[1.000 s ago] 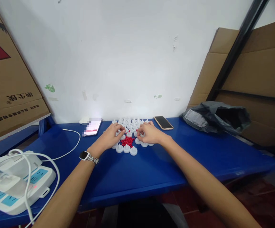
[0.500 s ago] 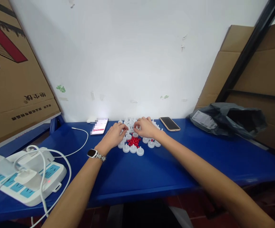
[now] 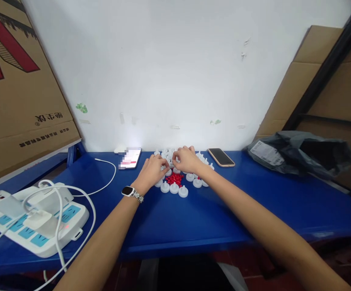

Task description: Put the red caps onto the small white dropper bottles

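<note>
First, at the left, one brown carton (image 3: 17, 101), printed upside down: large characters seeming to read 绝尘侠 with an ® mark, and a smaller line not safely legible. At the left end of the blue tabletop (image 3: 175, 222), one white power strip (image 3: 46, 250) with blue sockets, plugs and looped white cables. Near the far edge, one lit phone (image 3: 132, 158), screen partly blocked out, text unreadable. One left hand (image 3: 152, 171), a watch (image 3: 127, 191) at its wrist; fingers curled, thumb and index close together; whether anything is between them cannot be made out. One heap of red pieces (image 3: 174, 179), between the middle and the far edge, lying nearer-edgeward of both sets of fingertips and just right of the left hand; neither hand clearly closer, axes too small to judge. Numerous round white caps (image 3: 174, 188), short spouts upright, around the heap and back to the far edge. One right hand (image 3: 186, 159), above the caps, fingertips bent in towards the left hand, near a pinch; contents hidden. One dark-screened phone (image 3: 220, 157), far edge. Far right corner: one grey plastic bag (image 3: 299, 151), its white label (image 3: 267, 152) illegible.
</note>
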Demonstrator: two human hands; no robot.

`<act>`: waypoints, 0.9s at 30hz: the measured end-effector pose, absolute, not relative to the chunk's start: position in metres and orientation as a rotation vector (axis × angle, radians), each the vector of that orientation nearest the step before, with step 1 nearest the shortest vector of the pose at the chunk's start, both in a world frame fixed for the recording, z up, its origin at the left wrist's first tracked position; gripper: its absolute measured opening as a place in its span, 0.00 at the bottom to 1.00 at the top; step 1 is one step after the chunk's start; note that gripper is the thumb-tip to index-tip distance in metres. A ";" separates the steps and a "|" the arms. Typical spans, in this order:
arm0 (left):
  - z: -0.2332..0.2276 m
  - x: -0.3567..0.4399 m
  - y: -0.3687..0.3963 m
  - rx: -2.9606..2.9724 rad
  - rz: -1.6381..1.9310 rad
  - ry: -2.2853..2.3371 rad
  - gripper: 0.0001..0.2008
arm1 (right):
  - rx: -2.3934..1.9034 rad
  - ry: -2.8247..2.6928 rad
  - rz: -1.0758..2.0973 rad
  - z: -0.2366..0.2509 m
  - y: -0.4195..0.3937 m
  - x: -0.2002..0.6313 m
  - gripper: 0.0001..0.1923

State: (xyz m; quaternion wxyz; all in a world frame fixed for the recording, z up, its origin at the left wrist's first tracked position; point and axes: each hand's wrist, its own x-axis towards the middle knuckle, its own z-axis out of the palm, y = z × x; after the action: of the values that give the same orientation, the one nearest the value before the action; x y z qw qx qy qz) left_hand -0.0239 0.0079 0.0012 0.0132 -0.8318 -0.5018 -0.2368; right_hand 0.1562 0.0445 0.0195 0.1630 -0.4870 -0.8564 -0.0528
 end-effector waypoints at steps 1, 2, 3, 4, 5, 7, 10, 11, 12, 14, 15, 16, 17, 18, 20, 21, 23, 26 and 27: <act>0.002 -0.025 0.009 -2.588 -0.800 -1.554 0.09 | -1.392 -2.436 -0.148 0.020 0.044 0.158 0.12; 0.004 -0.027 0.009 -2.590 -0.877 -1.540 0.09 | -1.396 -2.444 -0.146 0.020 0.045 0.158 0.12; 0.005 -0.029 0.009 -2.602 -0.964 -1.523 0.09 | -1.399 -2.466 -0.144 0.021 0.045 0.158 0.12; 0.007 -0.031 0.010 -2.624 -1.055 -1.509 0.09 | -1.400 -2.500 -0.145 0.022 0.046 0.157 0.11; 0.008 -0.032 0.009 -2.655 -1.139 -1.500 0.09 | -1.400 -2.537 -0.154 0.023 0.046 0.155 0.11; 0.010 -0.034 0.009 -2.720 -1.248 -1.511 0.09 | -1.403 -2.601 -0.212 0.023 0.047 0.149 0.09; 0.011 -0.032 0.007 -2.757 -1.271 -1.566 0.09 | -1.438 -2.642 -0.361 0.021 0.048 0.137 0.08; 0.010 -0.030 0.006 -2.768 -1.271 -1.571 0.08 | -1.457 -2.647 -0.401 0.020 0.048 0.133 0.09; 0.010 -0.029 0.006 -2.783 -1.278 -1.566 0.08 | -1.475 -2.648 -0.429 0.018 0.048 0.130 0.09; 0.010 -0.027 0.005 -2.815 -1.305 -1.549 0.09 | -1.493 -2.648 -0.449 0.015 0.049 0.126 0.10; 0.010 -0.027 0.005 -2.824 -1.312 -1.549 0.10 | -1.493 -2.648 -0.450 0.014 0.050 0.125 0.10; 0.010 -0.027 0.005 -2.828 -1.312 -1.556 0.11 | -1.486 -2.649 -0.447 0.013 0.050 0.125 0.10; 0.011 -0.027 0.005 -2.825 -1.310 -1.564 0.13 | -1.476 -2.649 -0.436 0.012 0.051 0.125 0.09; 0.011 -0.027 0.005 -2.818 -1.308 -1.569 0.14 | -1.465 -2.635 -0.413 0.013 0.051 0.127 0.08; 0.013 -0.027 0.004 -2.803 -1.299 -1.576 0.17 | -1.446 -2.534 -0.283 0.015 0.050 0.132 0.07; 0.013 -0.026 0.002 -2.797 -1.284 -1.588 0.16 | -1.436 -2.439 -0.158 0.017 0.049 0.135 0.07; 0.015 -0.025 0.000 -2.802 -1.229 -1.627 0.12 | -1.370 -2.202 0.192 0.022 0.044 0.144 0.07; 0.015 -0.020 -0.005 -2.858 -1.132 -1.643 0.10 | -1.147 -1.854 0.710 0.023 0.032 0.156 0.06; 0.014 -0.018 -0.006 -2.879 -1.107 -1.624 0.11 | -1.069 -1.763 0.824 0.022 0.027 0.160 0.07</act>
State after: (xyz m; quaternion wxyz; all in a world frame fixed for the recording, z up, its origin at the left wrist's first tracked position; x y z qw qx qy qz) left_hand -0.0177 -0.0057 0.0143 -0.1713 -0.8137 -0.4589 -0.3128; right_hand 0.1597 0.0275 0.0219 0.4445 -0.4312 -0.7113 0.3324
